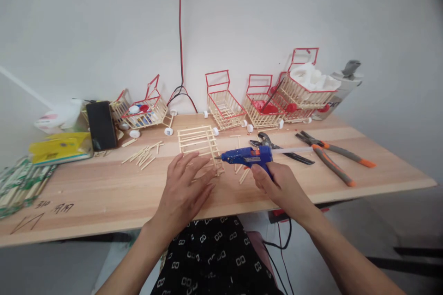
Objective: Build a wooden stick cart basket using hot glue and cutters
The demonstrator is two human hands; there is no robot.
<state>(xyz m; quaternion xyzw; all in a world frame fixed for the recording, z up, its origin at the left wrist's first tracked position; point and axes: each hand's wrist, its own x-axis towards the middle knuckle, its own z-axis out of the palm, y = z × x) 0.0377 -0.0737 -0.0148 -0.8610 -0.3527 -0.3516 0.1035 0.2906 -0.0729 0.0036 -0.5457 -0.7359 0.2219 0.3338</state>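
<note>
The right hand (282, 184) is wrapped around the grip of a blue glue gun (247, 155), nozzle pointing left at a small stick frame (200, 144) that lies mid-table, just far of the left hand (187, 184). That left hand lies flat with fingers spread and loose, holding nothing, its fingertips at the near edge of the frame. The frame looks feather-light and brittle, thin sticks joined at small points, so I judge it best steadied by pressing on its outer rails rather than pinched mid-span; the gun is rigid and its tip is likely hot. Along the far edge stand little stick carts with red trim: the left cart (143, 111) holds red, white and blue caps, the far-right cart (304, 87) is stuffed with white material, and the middle cart (223, 107) looks empty
</note>
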